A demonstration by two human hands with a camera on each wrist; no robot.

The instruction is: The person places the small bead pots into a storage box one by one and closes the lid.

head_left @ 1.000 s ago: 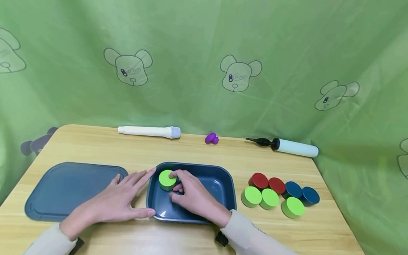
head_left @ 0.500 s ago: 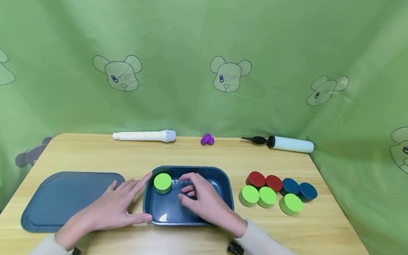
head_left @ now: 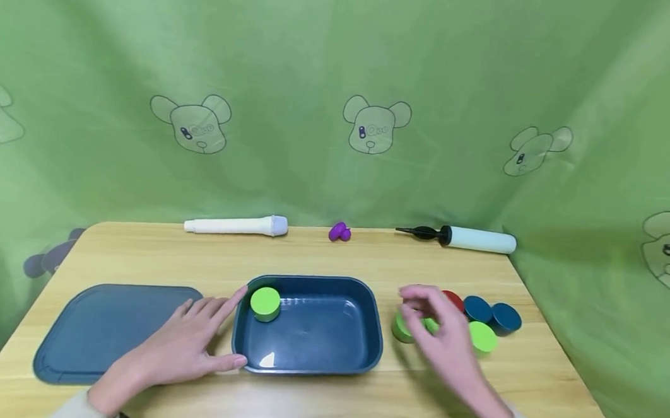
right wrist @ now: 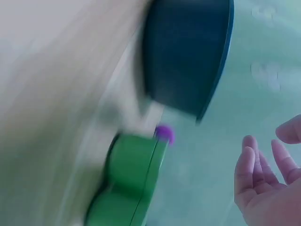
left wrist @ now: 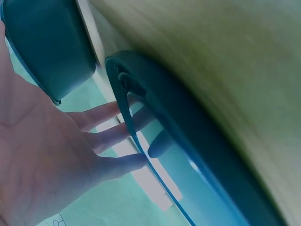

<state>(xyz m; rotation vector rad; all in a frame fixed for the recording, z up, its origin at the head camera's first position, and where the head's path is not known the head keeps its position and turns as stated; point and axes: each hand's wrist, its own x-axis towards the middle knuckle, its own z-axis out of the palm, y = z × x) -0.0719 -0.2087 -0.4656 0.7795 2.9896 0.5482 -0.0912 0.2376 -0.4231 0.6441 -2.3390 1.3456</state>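
Wooden table [head_left: 530, 383] | two green cylinders [right wrist: 131, 162] below parted right fingers [head_left: 420, 292] | left fingers [head_left: 229, 306] splayed

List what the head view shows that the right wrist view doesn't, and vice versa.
Head only: left hand, flat blue lid, the green disc inside the blue tray, a red disc, blue discs, white microphone-shaped item, white-and-black pump.

Right wrist only: the right hand seen from its palm side, and a side-on look at the tray's outer wall.

Both: right hand, tray, green discs outside it, purple item, wooden table, green curtain.
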